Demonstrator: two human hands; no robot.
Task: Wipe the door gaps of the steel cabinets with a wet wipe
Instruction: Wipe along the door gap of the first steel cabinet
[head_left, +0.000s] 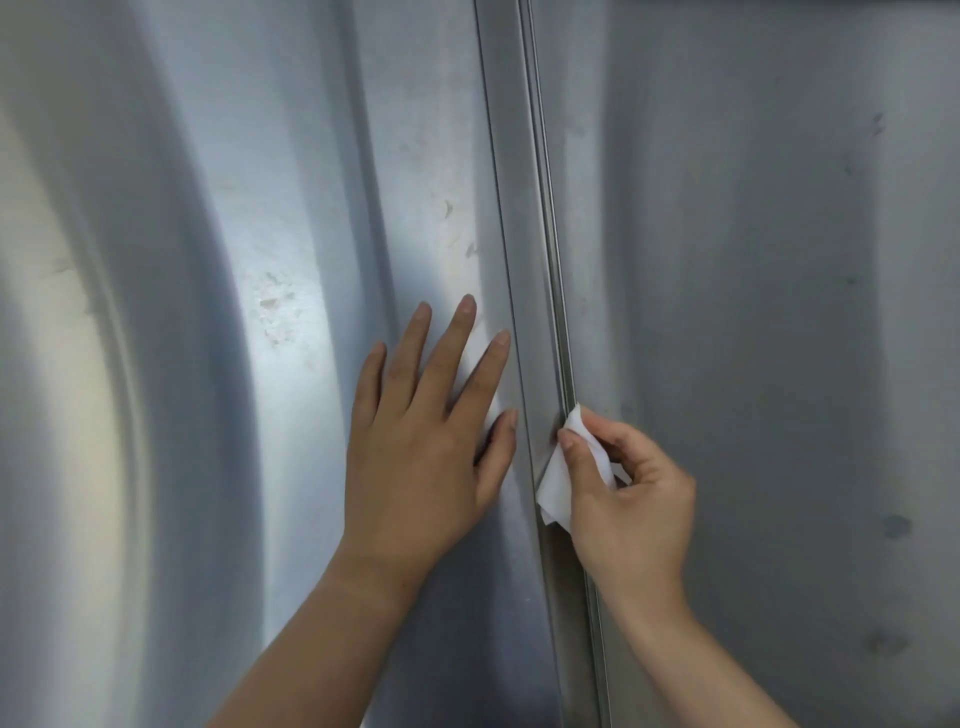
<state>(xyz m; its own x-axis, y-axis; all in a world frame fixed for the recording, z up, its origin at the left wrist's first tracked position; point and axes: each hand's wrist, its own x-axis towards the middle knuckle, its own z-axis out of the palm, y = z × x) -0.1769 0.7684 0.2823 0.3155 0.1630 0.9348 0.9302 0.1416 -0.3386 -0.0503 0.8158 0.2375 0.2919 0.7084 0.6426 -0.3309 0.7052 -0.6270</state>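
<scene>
Two steel cabinet doors fill the view, the left door (291, 208) and the right door (753, 260). A narrow vertical door gap (545, 208) runs between them, just right of centre. My left hand (426, 436) lies flat on the left door beside the gap, fingers straight and spread. My right hand (623, 499) pinches a folded white wet wipe (558, 478) between thumb and fingers. The wipe's upper corner is pressed into the gap at about mid-height.
The left door carries whitish smudges (275, 306) and bright reflections. Several small dark spots (896, 525) mark the right door. A flat steel strip (519, 234) borders the gap on its left.
</scene>
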